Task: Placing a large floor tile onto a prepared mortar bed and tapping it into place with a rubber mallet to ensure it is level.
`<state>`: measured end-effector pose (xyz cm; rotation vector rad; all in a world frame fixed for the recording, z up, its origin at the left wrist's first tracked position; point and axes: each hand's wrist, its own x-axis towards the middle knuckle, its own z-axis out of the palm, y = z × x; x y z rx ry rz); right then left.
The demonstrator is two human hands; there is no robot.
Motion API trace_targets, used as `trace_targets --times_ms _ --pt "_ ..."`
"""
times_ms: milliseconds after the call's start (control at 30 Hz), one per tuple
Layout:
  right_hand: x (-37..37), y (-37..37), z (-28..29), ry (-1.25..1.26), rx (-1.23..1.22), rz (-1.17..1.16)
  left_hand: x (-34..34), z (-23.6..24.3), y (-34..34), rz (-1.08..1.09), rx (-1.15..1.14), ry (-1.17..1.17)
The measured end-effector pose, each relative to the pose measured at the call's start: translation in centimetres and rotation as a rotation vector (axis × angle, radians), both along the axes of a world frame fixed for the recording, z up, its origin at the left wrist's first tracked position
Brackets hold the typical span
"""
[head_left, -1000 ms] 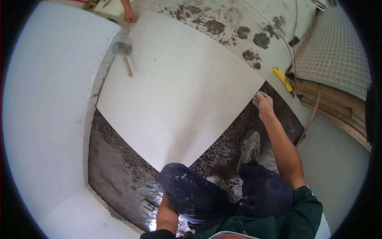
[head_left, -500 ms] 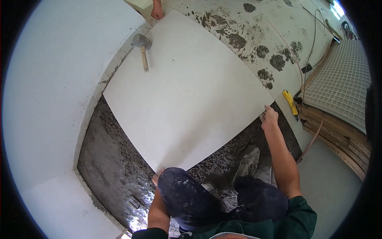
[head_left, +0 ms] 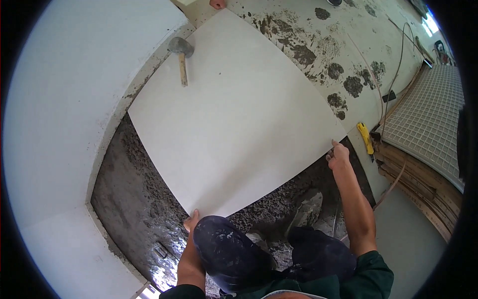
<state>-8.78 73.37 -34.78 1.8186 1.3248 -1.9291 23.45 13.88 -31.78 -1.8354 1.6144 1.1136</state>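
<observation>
A large pale floor tile (head_left: 239,109) lies in front of me over dark wet mortar (head_left: 144,174). My left hand (head_left: 191,220) grips the tile's near left corner, its thumb on top and its fingers out of sight beneath. At the near right corner my right hand (head_left: 338,153) pinches the edge, thumb above and fingers curled at the rim. On the tile's far left part rests a mallet (head_left: 181,48) with a grey head and a wooden handle. Another person's hand (head_left: 217,4) is at the far corner, partly cut off by the frame.
A white wall (head_left: 64,99) borders the left side. Laid flooring with mortar splotches (head_left: 353,86) spreads at the far right. A yellow utility knife (head_left: 365,138) lies beside a stack of tiles (head_left: 423,119) with cardboard and a cable. My boot (head_left: 306,212) stands in the mortar.
My view has shifted slightly. My left thumb now shows more plainly on the tile's corner, clear of my knee. Both hands keep their hold, and the other person's hand shows less.
</observation>
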Motion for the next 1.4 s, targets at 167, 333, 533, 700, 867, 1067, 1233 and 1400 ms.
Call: trace_targets --times_ms 167,333,533,700,867,1067,1233,1400 --pt "0.6 0.5 -0.8 -0.023 0.045 0.049 0.5 0.4 0.4 0.012 -0.039 0.015" --pt "0.6 1.5 -1.9 0.004 0.04 0.052 0.8 0.3 1.2 0.017 -0.062 0.034" --pt "-0.2 0.8 -1.0 -0.032 0.034 0.093 1.4 0.1 2.0 0.03 -0.086 0.057" --pt "0.3 1.3 -1.6 -0.004 -0.005 0.021 2.2 0.2 2.1 0.055 -0.113 0.077" --pt "0.8 1.2 -1.3 0.002 0.029 0.079 3.2 1.1 1.6 0.078 -0.161 0.083" --pt "0.4 1.7 -1.5 0.0 0.041 0.104 3.2 0.8 2.7 0.088 -0.186 0.105" --pt "-0.3 0.8 -0.5 -0.014 0.007 0.135 3.6 1.1 3.2 0.111 -0.216 0.128" --pt "0.3 2.2 -1.6 0.022 -0.044 0.039 3.1 1.2 3.3 0.12 -0.241 0.151"
